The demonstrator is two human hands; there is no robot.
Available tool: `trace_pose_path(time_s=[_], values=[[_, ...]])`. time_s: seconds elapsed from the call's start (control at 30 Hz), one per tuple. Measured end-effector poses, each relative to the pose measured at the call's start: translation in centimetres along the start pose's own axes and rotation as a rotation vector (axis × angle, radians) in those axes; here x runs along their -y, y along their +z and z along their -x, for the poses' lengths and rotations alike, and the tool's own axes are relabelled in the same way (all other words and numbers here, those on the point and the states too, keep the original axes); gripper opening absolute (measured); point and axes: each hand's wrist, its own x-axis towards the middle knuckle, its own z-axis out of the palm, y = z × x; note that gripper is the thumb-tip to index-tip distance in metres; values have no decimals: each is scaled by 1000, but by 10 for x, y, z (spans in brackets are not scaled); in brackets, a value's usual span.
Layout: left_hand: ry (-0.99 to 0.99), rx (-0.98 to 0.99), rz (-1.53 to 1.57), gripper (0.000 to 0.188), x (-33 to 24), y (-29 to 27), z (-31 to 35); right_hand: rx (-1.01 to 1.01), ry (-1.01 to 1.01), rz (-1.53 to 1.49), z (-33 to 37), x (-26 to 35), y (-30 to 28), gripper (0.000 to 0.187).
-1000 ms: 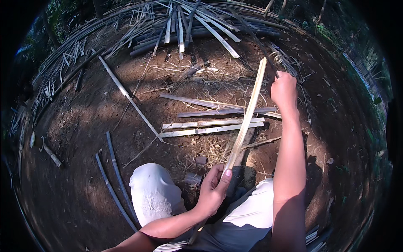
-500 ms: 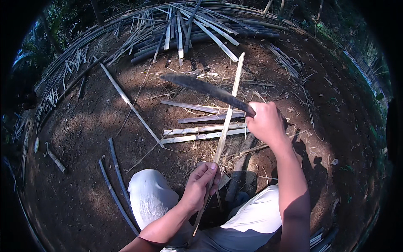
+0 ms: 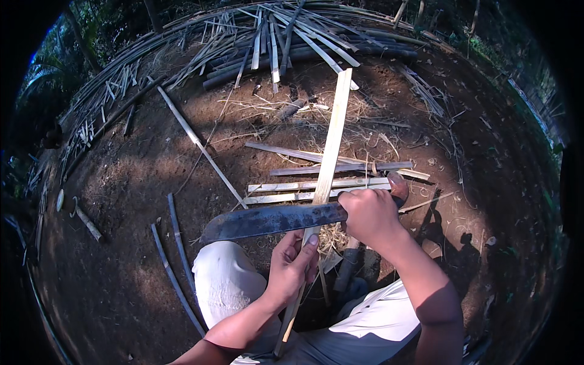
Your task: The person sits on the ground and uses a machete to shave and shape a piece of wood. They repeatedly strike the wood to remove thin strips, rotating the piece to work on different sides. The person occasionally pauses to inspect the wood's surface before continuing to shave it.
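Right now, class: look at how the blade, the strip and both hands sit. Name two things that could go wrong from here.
1. The left hand grips the bamboo strip just below the machete blade; a slip could cut its fingers.
2. The right hand holds the blade above the bent knee; a glancing stroke might reach the leg.

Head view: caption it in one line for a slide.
Left hand grips a bamboo strip while right hand lays a machete across it.
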Motion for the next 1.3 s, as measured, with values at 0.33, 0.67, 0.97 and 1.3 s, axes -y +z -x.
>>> trace_pose_path(time_s=[0.33,0.67,0.97,1.3], values=[[26,4,-91,26,5,5,9,-140,124,19,-21,-32,-16,9],[-5,65,-94,27,10,20,13,-298,577,8,-54,-81,-46,14],[51,274,-93,19,4,30,43,-482,797,-200,-44,-171,-18,16],[-177,97,-23,30,4,8,-2,-318,579,-146,-22,-111,-17,13]])
